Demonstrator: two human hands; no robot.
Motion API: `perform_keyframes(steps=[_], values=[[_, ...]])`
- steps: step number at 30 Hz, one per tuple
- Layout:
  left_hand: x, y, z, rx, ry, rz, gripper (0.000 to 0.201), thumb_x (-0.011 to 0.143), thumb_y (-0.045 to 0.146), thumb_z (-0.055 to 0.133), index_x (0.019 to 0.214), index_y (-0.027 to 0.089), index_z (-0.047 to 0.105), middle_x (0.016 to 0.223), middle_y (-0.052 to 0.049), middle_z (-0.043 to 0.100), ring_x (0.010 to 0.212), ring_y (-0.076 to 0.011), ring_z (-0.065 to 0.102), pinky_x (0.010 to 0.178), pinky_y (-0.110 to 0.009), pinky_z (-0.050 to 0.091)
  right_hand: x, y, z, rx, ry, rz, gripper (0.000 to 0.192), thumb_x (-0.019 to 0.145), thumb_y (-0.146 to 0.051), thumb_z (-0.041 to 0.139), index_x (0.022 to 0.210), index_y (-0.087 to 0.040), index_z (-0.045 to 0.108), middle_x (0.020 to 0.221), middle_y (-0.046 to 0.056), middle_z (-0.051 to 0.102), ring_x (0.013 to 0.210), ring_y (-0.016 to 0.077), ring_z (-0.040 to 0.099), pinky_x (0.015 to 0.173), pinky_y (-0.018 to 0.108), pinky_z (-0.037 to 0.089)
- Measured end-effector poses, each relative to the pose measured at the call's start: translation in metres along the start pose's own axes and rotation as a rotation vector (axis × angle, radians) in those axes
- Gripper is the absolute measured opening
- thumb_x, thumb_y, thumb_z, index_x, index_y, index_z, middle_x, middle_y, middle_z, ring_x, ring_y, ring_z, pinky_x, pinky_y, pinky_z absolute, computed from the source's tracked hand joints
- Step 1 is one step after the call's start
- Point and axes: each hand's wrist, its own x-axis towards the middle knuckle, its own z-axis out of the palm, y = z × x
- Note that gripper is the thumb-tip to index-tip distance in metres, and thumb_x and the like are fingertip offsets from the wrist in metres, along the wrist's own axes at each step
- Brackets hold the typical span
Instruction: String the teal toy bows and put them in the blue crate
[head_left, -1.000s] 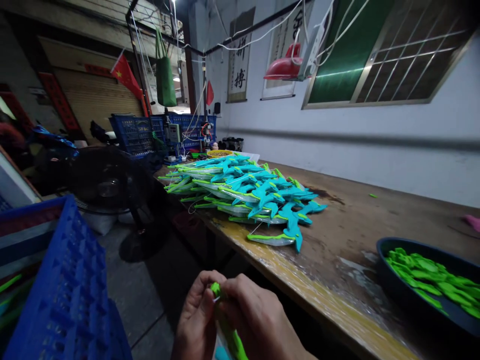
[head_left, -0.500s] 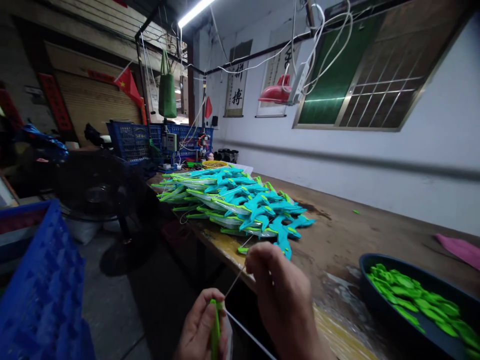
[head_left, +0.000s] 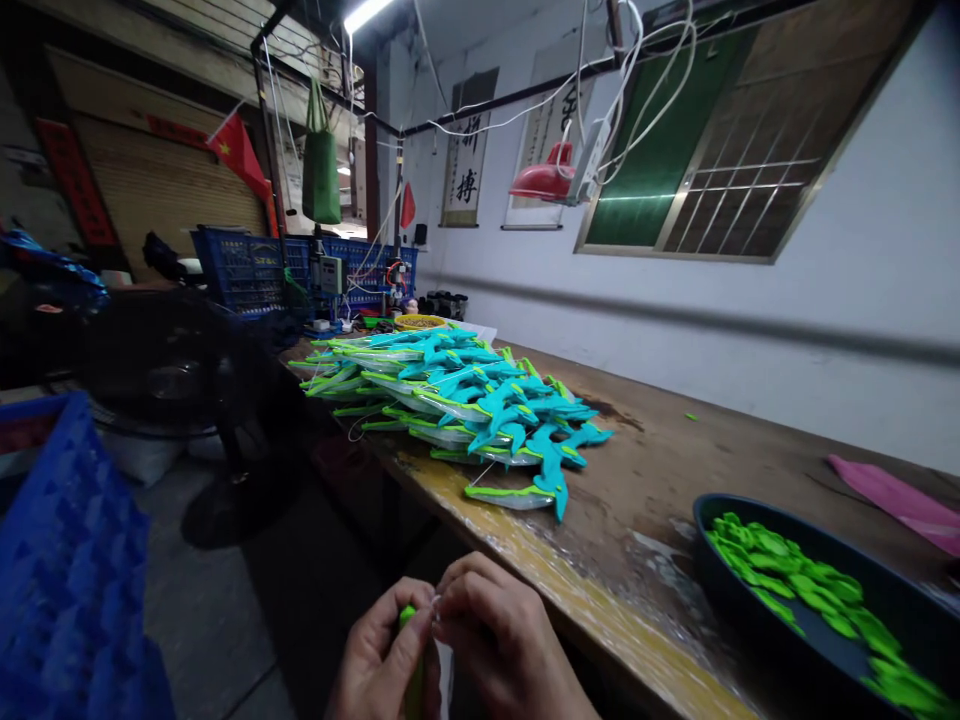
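Low in the head view, my left hand [head_left: 379,660] is closed around a bright green plastic piece [head_left: 412,685] with a pale strip beside it. My right hand [head_left: 502,635] meets it at the fingertips, pinching a bit of white string [head_left: 436,606] at the top of that piece. Most of the string is hidden by my fingers. Ahead on the table lies a stacked pile of turquoise and green toy bows [head_left: 457,390] with thin strings. The nearest toy bow [head_left: 517,497] rests close to the table edge.
A dark basin [head_left: 701,530] of flat green pieces [head_left: 795,575] stands on the wooden table [head_left: 645,480] at right, near a pink cloth [head_left: 892,500]. On the left are a blue crate [head_left: 67,560] and a dark fan [head_left: 169,380]. A red lamp [head_left: 544,182] hangs above.
My right hand has come down and left from above the table edge to my left fingertips. The string stretched between hands and table no longer shows. The view has shifted slightly.
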Motion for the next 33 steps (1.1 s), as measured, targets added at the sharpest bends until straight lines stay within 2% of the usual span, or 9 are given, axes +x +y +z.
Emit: perform_keyframes(steps=[3,7,12,18,20,23,26,30,33], values=[[-0.003,0.002,0.005,-0.040,-0.026,0.013,0.040,0.079,0.054,0.078,0.079,0.019,0.059,0.050,0.008,0.044,0.038,-0.0040,0.034,0.041,-0.016,0.023,0.001,0.000,0.005,0.162,0.073,0.231,0.017,0.085,-0.027,0.071,0.075,-0.018,0.061,0.071,-0.001,0.057,0.064,0.0114,0.052,0.058,0.021,0.040],[-0.007,0.006,0.008,-0.013,-0.058,-0.016,0.039,0.080,0.055,0.076,0.080,0.020,0.059,0.045,0.007,0.050,0.035,-0.0055,0.039,0.039,-0.016,0.028,0.001,0.001,0.013,0.591,0.102,0.583,0.042,0.068,-0.046,0.086,0.069,-0.017,0.056,0.059,-0.005,0.051,0.056,0.0089,0.041,0.053,0.020,0.033],[-0.009,0.007,0.006,0.021,-0.076,-0.001,0.039,0.083,0.057,0.073,0.084,0.018,0.063,0.044,0.004,0.057,0.035,-0.0073,0.045,0.041,-0.017,0.034,-0.003,0.005,0.024,0.732,0.170,0.686,0.052,0.062,-0.054,0.090,0.065,-0.018,0.053,0.052,-0.005,0.047,0.050,0.0080,0.037,0.049,0.020,0.028],[-0.010,0.012,0.009,0.044,-0.041,-0.007,0.042,0.082,0.059,0.072,0.080,0.018,0.063,0.041,0.005,0.053,0.035,-0.0081,0.044,0.040,-0.018,0.036,-0.015,0.009,0.023,0.641,0.138,0.587,0.047,0.076,-0.056,0.080,0.070,-0.016,0.057,0.057,-0.004,0.048,0.051,0.0080,0.039,0.051,0.021,0.031],[-0.010,0.015,0.011,0.036,-0.064,-0.022,0.043,0.083,0.059,0.071,0.078,0.017,0.063,0.040,0.004,0.052,0.035,-0.0080,0.042,0.040,-0.018,0.034,-0.016,0.005,0.016,0.480,0.099,0.448,0.038,0.086,-0.050,0.074,0.075,-0.016,0.060,0.065,-0.002,0.053,0.058,0.0105,0.047,0.056,0.022,0.037],[-0.012,0.020,0.014,-0.012,-0.068,-0.041,0.039,0.084,0.052,0.073,0.073,0.016,0.062,0.046,0.005,0.050,0.040,-0.0065,0.040,0.042,-0.017,0.033,-0.014,-0.005,0.004,0.133,0.067,0.112,0.024,0.100,-0.033,0.055,0.083,-0.018,0.061,0.087,0.005,0.059,0.076,0.0142,0.058,0.068,0.024,0.046],[-0.014,0.021,0.014,-0.086,-0.047,-0.067,0.032,0.078,0.042,0.082,0.075,0.015,0.065,0.061,0.004,0.051,0.052,-0.0060,0.043,0.050,-0.016,0.037,-0.009,-0.011,-0.001,0.002,0.044,-0.111,0.022,0.106,-0.025,0.043,0.091,-0.019,0.058,0.101,0.008,0.062,0.086,0.0154,0.061,0.076,0.025,0.051],[-0.013,0.018,0.008,-0.084,-0.133,-0.065,0.033,0.080,0.043,0.079,0.073,0.015,0.063,0.059,0.004,0.048,0.048,-0.0059,0.040,0.046,-0.017,0.033,-0.007,-0.010,0.001,-0.026,0.003,-0.134,0.023,0.106,-0.023,0.042,0.087,-0.020,0.054,0.083,0.004,0.060,0.074,0.0141,0.058,0.067,0.023,0.047],[-0.012,0.015,0.006,-0.084,-0.101,-0.053,0.035,0.079,0.043,0.080,0.071,0.016,0.060,0.055,0.005,0.048,0.045,-0.0056,0.039,0.044,-0.017,0.032,-0.009,-0.010,0.002,-0.015,-0.018,-0.028,0.018,0.102,-0.021,0.045,0.085,-0.020,0.053,0.078,0.001,0.057,0.067,0.0123,0.053,0.061,0.021,0.043]])
